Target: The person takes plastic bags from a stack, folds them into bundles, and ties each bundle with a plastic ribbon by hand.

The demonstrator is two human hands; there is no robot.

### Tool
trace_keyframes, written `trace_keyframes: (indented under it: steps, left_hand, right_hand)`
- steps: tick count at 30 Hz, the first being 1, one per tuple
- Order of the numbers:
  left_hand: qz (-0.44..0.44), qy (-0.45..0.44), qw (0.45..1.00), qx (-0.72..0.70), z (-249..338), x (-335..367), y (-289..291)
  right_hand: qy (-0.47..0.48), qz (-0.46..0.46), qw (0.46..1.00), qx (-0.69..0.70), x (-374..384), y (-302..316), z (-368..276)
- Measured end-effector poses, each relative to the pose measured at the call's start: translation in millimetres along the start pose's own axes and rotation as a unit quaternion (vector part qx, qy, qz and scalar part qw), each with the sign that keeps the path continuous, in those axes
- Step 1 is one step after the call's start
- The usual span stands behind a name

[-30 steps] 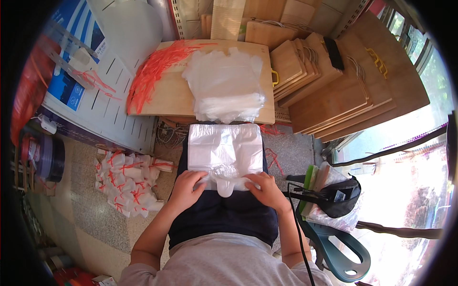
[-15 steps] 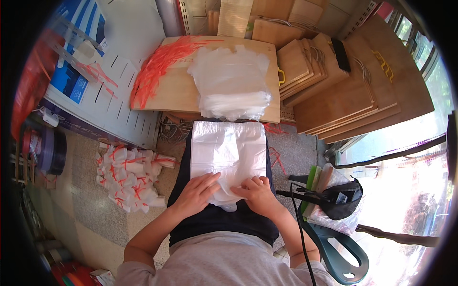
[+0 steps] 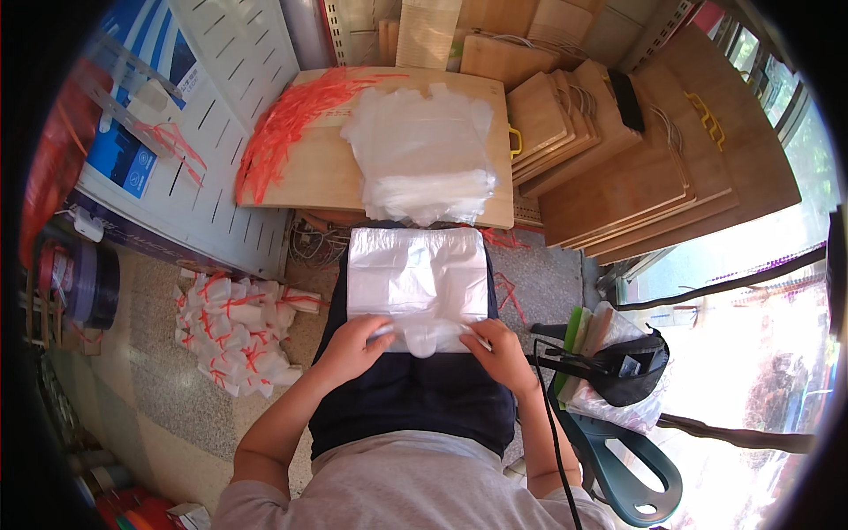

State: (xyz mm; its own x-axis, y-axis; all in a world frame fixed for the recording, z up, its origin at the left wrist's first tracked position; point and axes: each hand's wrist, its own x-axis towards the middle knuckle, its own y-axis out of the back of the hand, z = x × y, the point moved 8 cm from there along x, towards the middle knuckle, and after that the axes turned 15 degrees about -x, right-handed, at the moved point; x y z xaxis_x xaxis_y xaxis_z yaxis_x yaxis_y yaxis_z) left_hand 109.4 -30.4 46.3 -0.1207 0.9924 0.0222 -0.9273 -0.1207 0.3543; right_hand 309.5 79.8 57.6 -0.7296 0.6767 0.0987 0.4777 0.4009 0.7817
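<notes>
White plastic bags [image 3: 415, 274] lie flat across my lap, their near edge folded up toward the middle. My left hand [image 3: 358, 346] grips the near left corner of that fold, fingers curled over it. At the near right corner my right hand [image 3: 497, 353] pinches the fold between thumb and fingers. A small rounded flap of plastic hangs down between the two hands. Beyond my knees, a stack of flat white plastic bags [image 3: 424, 141] rests on a wooden board [image 3: 309, 159], beside a heap of red plastic strips [image 3: 278, 132].
Tied bundles of white bags with red strips [image 3: 237, 331] lie on the floor at left. Several wooden boards [image 3: 632, 190] lean at right. A dark green stool [image 3: 649, 477] with a black bag [image 3: 632, 367] stands on my right. A white perforated panel [image 3: 238, 71] rises at left.
The near edge of the white plastic bags has been folded farther away from me. My hands have moved apart to its two corners, and the right hand has shifted outward.
</notes>
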Motion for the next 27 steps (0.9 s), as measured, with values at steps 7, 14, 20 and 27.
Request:
trace_keyframes:
  steps: [7, 14, 20, 27]
  left_hand:
    - [0.119, 0.032, 0.971, 0.204, 7.5, 4.6, 13.2]
    - [0.272, -0.011, 0.952, 0.138, -14.4, -7.0, 43.8]
    - [0.217, 0.154, 0.964, -0.020, -39.7, -5.9, 38.6]
    - [0.164, 0.163, 0.965, -0.124, -63.4, -17.6, 38.6]
  right_hand:
    - [-0.125, 0.007, 0.992, 0.036, 2.4, -12.9, 19.2]
    - [-0.152, 0.146, 0.977, -0.036, -3.2, 0.0, 29.0]
    - [-0.226, 0.038, 0.971, 0.070, -4.5, -16.2, 44.2]
    - [-0.253, 0.031, 0.958, 0.128, -19.0, -20.6, 45.8]
